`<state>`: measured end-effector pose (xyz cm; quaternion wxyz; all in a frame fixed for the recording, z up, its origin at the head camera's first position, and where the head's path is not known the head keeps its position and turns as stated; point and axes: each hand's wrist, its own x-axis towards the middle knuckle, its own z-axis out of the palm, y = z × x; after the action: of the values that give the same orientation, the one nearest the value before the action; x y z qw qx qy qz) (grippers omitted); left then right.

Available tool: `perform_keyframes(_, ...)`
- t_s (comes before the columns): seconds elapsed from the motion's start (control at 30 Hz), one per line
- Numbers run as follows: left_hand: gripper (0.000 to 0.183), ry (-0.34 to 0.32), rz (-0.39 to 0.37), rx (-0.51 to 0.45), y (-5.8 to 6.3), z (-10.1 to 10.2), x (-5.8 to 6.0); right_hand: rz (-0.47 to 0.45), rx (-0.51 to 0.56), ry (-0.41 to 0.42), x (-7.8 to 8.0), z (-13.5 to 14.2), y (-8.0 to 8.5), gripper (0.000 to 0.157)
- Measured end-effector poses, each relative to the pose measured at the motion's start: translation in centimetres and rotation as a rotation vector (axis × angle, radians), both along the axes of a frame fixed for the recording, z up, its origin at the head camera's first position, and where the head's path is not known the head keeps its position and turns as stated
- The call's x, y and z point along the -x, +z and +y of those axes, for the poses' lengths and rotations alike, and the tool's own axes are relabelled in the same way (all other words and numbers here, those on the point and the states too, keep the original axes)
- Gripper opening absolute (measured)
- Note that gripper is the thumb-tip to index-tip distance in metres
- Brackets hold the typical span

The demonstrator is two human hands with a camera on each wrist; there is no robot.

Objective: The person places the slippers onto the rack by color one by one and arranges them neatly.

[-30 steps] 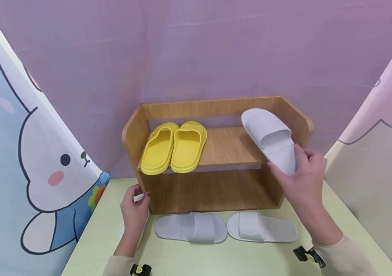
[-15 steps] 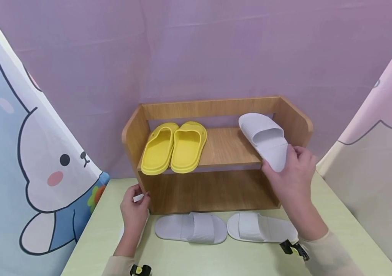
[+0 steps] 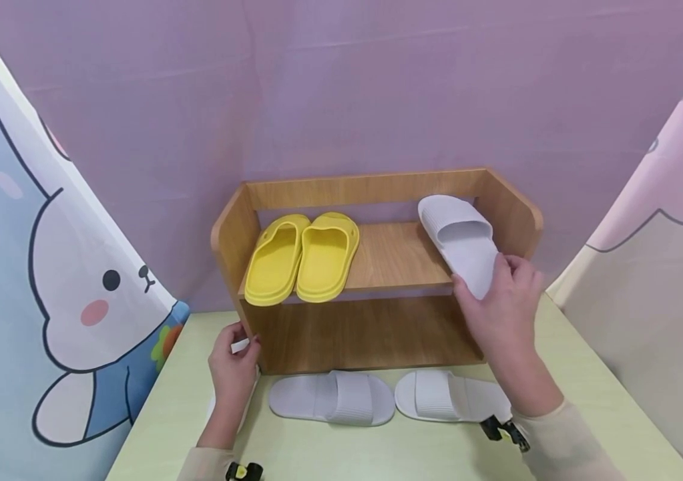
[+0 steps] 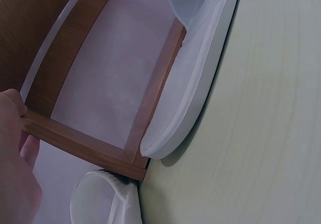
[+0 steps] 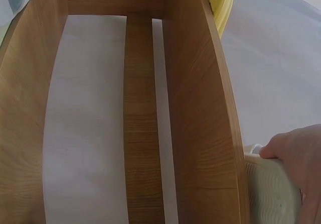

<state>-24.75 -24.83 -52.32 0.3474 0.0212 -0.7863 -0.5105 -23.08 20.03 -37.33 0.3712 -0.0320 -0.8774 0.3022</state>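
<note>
In the head view my right hand [image 3: 506,310] grips the heel end of a white slide slipper [image 3: 464,237], its toe toward the back, on the right part of the rack's upper shelf. The right wrist view shows the ribbed sole of that slipper [image 5: 271,194] at the shelf edge, thumb on its rim. My left hand [image 3: 234,364] holds the left side panel of the wooden shoe rack [image 3: 341,337] low at its front edge; the left wrist view shows fingers curled round the panel [image 4: 75,141]. A pair of yellow clogs [image 3: 302,260] stands at the upper shelf's left.
Two slippers lie sideways before the rack: a greyish one [image 3: 311,395] at left and a white one [image 3: 437,395] at right. Another white slipper [image 3: 248,407] lies partly hidden beside my left forearm. A purple cloth [image 3: 347,87] hangs behind, with printed cloths at both sides.
My right hand has moved left and slightly inward with the white slipper, which has come lower over the upper shelf. The left hand keeps its hold on the rack.
</note>
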Motion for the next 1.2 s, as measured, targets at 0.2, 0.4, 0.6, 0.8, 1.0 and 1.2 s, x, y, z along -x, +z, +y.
perform_keyframes(0.2, 0.033, 0.003, -0.003, 0.002, -0.1, 0.0, 0.1, -0.039, -0.012, -0.016, -0.2, -0.1, -0.3, 0.081)
perform_keyframes(0.4, 0.033, 0.006, -0.012, 0.004, -0.2, 0.0, 0.1, 0.006, -0.014, -0.003, -0.2, 0.0, -0.4, 0.078)
perform_keyframes(0.6, 0.033, 0.005, -0.001, -0.008, -0.3, 0.0, 0.1, 0.033, -0.001, -0.008, 0.4, -0.1, -0.6, 0.075)
perform_keyframes(0.8, 0.033, 0.004, 0.012, 0.007, -0.5, -0.1, 0.2, 0.087, -0.001, -0.016, 1.2, -0.2, -0.8, 0.071)
perform_keyframes(1.0, 0.034, 0.007, 0.008, 0.011, -0.4, -0.1, 0.2, 0.077, -0.001, -0.03, 1.7, -0.6, -0.8, 0.075)
perform_keyframes(1.2, 0.034, 0.001, 0.014, 0.011, -0.4, -0.2, 0.3, 0.048, 0.007, -0.056, 2.1, -0.9, -0.8, 0.078)
